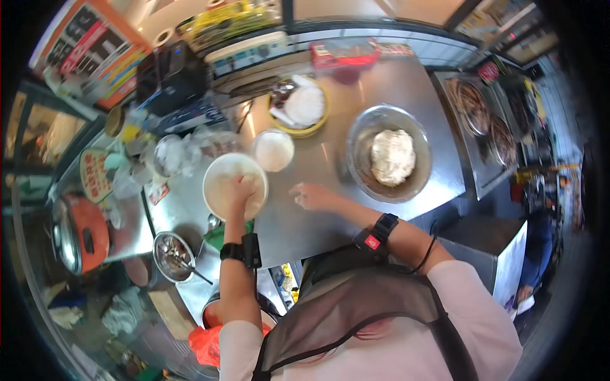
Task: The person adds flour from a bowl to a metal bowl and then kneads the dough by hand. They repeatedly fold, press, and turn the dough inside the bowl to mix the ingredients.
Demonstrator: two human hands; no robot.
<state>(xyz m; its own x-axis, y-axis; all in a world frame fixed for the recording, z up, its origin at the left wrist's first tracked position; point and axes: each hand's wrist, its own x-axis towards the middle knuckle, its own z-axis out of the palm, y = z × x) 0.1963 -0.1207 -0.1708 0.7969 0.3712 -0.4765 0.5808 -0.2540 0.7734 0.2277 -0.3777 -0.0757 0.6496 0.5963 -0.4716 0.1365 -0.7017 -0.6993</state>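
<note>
Nearest is a dark, sheer-topped apron [356, 311] over a pale shirt, the lower part cut off. Two bare hands reach past it. The left hand [241, 189] is down inside one white tub [208, 184] of pale powder; its fingertips are hidden, so I cannot tell whether they pinch anything. The right hand [314, 197] hangs over the steel table [298, 232], fingers loosely bent and apart, tips whitened, with nothing visible between them.

Right of and beyond the right hand stands one steel bowl [422, 168] with one lump of dough [393, 157]. Just beyond the left hand's tub is one smaller container [274, 150] of white powder; farther beyond, one yellow-rimmed bowl [306, 133] holds a white round item and something dark, hard to make out. Nearer the body, left of the left hand, is one small metal bowl [173, 256] with a utensil handle.

The red label [372, 241] on the right forearm's device bears a white mark too small to read. Far left of the left hand, a poster [95, 47] and a board [96, 176] carry characters too blurred to read.
</note>
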